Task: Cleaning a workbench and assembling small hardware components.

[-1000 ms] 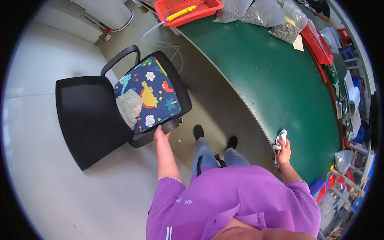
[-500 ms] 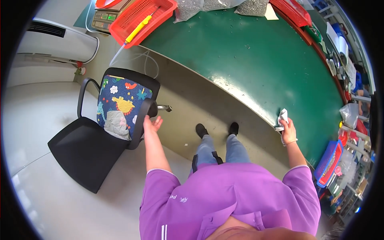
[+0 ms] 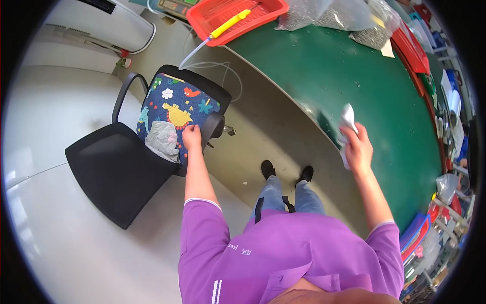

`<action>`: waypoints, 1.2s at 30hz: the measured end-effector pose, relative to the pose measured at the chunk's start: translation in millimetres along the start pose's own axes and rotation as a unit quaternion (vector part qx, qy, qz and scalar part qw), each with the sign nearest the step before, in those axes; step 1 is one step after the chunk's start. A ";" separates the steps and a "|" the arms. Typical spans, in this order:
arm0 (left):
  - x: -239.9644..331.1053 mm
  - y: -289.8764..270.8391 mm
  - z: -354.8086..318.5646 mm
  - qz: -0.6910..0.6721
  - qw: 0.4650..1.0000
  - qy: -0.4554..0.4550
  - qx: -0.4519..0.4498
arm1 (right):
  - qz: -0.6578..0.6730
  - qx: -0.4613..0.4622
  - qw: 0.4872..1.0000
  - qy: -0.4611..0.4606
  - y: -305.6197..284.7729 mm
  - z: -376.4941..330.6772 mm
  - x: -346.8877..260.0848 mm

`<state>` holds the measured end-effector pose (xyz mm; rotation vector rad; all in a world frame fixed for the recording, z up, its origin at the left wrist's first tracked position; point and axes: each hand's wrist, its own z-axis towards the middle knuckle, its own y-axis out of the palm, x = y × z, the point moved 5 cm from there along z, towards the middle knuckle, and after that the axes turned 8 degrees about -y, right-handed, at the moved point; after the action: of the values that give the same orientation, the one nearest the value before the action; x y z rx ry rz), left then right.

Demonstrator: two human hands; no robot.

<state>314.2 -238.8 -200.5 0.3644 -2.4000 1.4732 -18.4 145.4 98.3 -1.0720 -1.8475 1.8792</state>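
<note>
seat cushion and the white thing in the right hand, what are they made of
Cushion: looks like printed woven fabric, matte, with cartoon shapes on dark blue. White thing: probably a soft cloth or paper wipe, crumpled and limp in the right hand; too blurred to tell which.

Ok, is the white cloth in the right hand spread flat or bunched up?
Bunched up. The white cloth sits crumpled in the right hand, sticking up above the fingers over the edge of the green table, not laid flat.
</note>
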 end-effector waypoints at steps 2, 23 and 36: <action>29.5 11.7 4.1 0.064 0.996 -0.043 -0.053 | 0.025 -0.015 0.999 -0.031 26.7 56.1 -7.9; 72.2 145.9 111.4 0.204 0.947 -0.211 -0.126 | 0.080 -0.013 0.996 -0.032 92.8 92.0 0.4; 161.8 132.7 45.9 0.129 0.981 0.137 -0.050 | 0.063 0.018 0.997 -0.044 88.2 89.1 -2.0</action>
<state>110.7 -230.7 -267.1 -0.1716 -2.3496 1.3899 -52.2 67.6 6.0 -1.1359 -1.8243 2.0532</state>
